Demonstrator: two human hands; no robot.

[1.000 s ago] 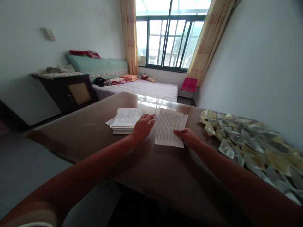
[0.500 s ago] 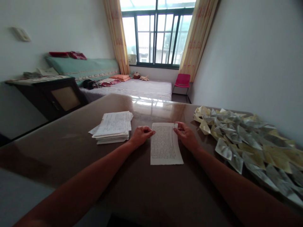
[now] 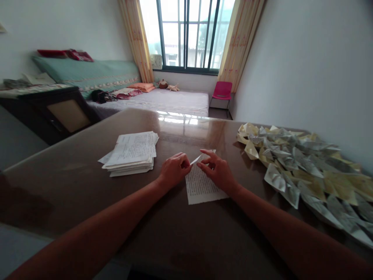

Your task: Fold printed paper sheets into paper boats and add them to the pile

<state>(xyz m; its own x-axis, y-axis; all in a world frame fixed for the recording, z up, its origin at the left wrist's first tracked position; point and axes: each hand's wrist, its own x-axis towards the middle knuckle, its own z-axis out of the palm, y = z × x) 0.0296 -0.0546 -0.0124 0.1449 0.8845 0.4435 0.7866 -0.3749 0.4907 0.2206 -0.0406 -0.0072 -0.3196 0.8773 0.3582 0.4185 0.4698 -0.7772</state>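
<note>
A sheet of paper [image 3: 201,190] covered in lines of text lies on the brown tabletop [image 3: 163,241] before me, its upper left part lifted and bent. My left hand [image 3: 175,168] is closed in a pinch on that raised part. From the other side my right hand [image 3: 217,169] has its thumb and curved forefinger about the raised edge, covering much of the sheet's upper right. A stack of papers [image 3: 131,149] sits left of my left hand. Beyond my right hand stand many folded paper boats [image 3: 279,179], yellowish and white, packed close together.
Past the table's far edge is a bed [image 3: 175,102] with pillows and clothes. A dark cabinet [image 3: 68,112] stands at the left. A pink chair [image 3: 222,90] is by the window [image 3: 189,35], and a white wall [image 3: 314,70] runs along the right.
The sheet lay flat with a hand at either upper side; now its upper left is lifted. My right hand has moved left across the sheet, close to my left hand. The view has tilted down slightly.
</note>
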